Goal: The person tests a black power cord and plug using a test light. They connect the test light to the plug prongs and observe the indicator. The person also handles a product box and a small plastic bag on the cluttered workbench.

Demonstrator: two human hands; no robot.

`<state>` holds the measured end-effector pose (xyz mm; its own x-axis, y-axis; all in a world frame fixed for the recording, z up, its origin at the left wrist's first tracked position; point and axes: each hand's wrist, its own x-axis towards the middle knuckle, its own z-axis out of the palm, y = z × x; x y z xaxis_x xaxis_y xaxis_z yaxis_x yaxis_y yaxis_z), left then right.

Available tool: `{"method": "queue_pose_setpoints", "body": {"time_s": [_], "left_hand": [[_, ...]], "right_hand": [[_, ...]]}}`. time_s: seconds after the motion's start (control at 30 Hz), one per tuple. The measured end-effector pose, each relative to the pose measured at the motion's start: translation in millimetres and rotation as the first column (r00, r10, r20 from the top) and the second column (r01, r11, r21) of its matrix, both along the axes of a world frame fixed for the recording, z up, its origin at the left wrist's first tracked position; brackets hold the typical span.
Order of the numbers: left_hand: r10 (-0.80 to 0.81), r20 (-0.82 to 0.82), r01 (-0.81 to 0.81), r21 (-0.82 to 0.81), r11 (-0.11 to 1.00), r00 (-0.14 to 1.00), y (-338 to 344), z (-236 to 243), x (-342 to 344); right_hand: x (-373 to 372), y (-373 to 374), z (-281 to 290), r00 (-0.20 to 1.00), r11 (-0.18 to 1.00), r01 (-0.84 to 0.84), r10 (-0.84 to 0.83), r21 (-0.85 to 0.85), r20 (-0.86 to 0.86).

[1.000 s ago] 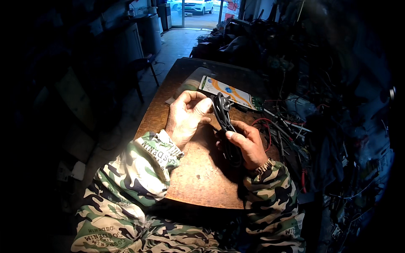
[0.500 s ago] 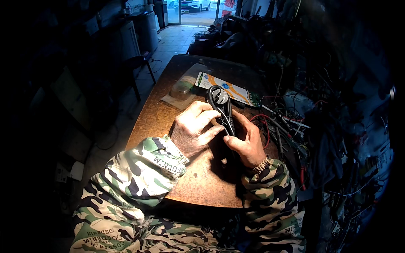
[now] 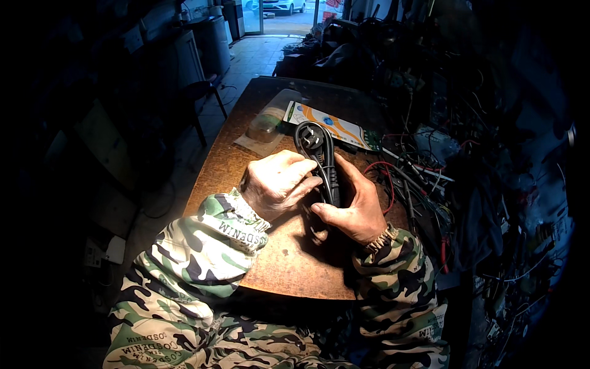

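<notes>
The left sleeve (image 3: 203, 249) and right sleeve (image 3: 393, 286) are loose camouflage cloth in cream, green, brown and black. Dark printed lettering (image 3: 238, 234) runs near the gathered left cuff (image 3: 251, 210); the right cuff (image 3: 382, 237) is puckered too. Past the near edge of the desk (image 3: 292, 267), matching patterned cloth (image 3: 261, 341) covers the lap.

A person's camouflage-sleeved left forearm (image 3: 203, 252) and right forearm (image 3: 393, 289) reach forward; the left hand (image 3: 276, 181) turns inward, its fingers (image 3: 302, 169) bent, while the facing right hand (image 3: 355, 206) curves, thumb (image 3: 329, 213) pointing left
</notes>
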<state>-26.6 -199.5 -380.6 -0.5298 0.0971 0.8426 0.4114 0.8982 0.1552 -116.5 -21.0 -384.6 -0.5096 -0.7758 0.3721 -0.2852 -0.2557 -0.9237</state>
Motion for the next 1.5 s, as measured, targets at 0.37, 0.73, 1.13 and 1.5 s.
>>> {"method": "queue_pose_setpoints", "body": {"time_s": [0.37,0.73,1.13,1.5], "left_hand": [[0.031,-0.088,-0.043,-0.136,0.99,0.996,-6.2,-1.0,4.2],[-0.619,0.061,-0.084,0.996,-0.008,0.783,13.3,-1.9,1.8],[0.089,0.034,-0.09,0.032,0.995,0.995,13.1,4.3,-0.2],[-0.705,0.128,-0.301,0.945,-0.127,0.698,7.6,4.8,2.9]], "right_hand": [[6.6,-1.4,6.4,0.927,0.997,-0.083,0.081,-0.01,0.367],[9.1,-4.4,-1.5,0.993,0.99,0.111,-0.113,-0.092,-0.019],[1.3,-0.7,-3.6,0.987,0.987,0.158,-0.158,-0.011,-0.012],[4.8,-7.2,-16.3,0.887,0.953,0.255,-0.299,-0.164,-0.353]]}}
